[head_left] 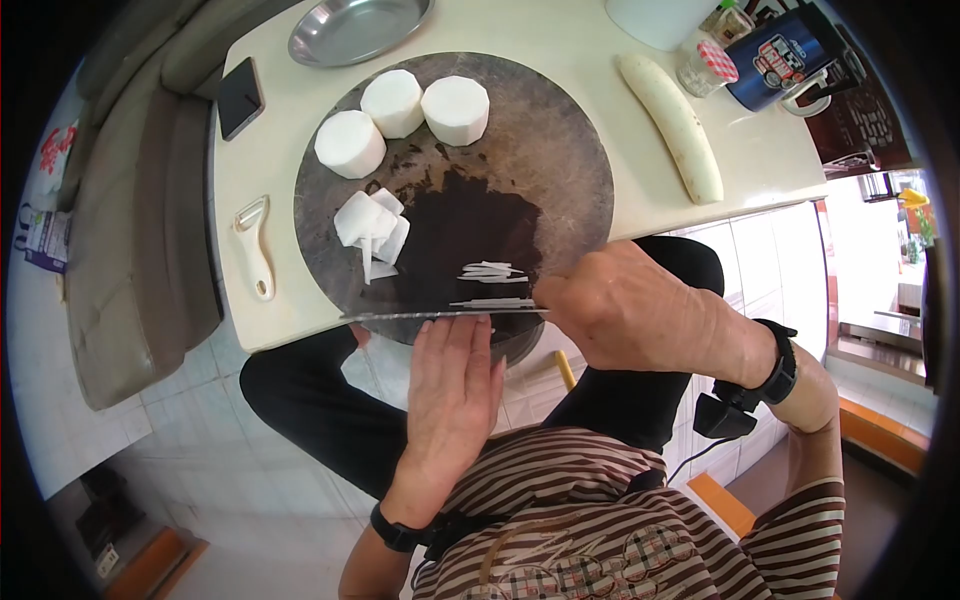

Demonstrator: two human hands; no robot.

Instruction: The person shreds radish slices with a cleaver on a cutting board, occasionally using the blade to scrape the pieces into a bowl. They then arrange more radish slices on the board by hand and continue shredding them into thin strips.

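Note:
My right hand (630,310) is closed around the handle of a knife (420,316), whose blade is seen edge-on, crossing the near part of the round chopping board (560,150). My left hand (450,385) lies flat behind the blade, fingers stretched out and thumb apart; what is under its fingertips is mostly hidden. Beyond the blade are thin white radish strips (490,272) and another row of strips (495,302) beside it. White radish slices (368,222) overlap at the board's left. Farther back stand three peeled radish chunks (350,144).
Around the board, the table (255,185) bears a peeler (254,248), a phone (241,98), a metal dish (358,30) and a whole white radish (672,128). A jar with a checked lid (707,68) and a blue container (782,58) stand at the back right.

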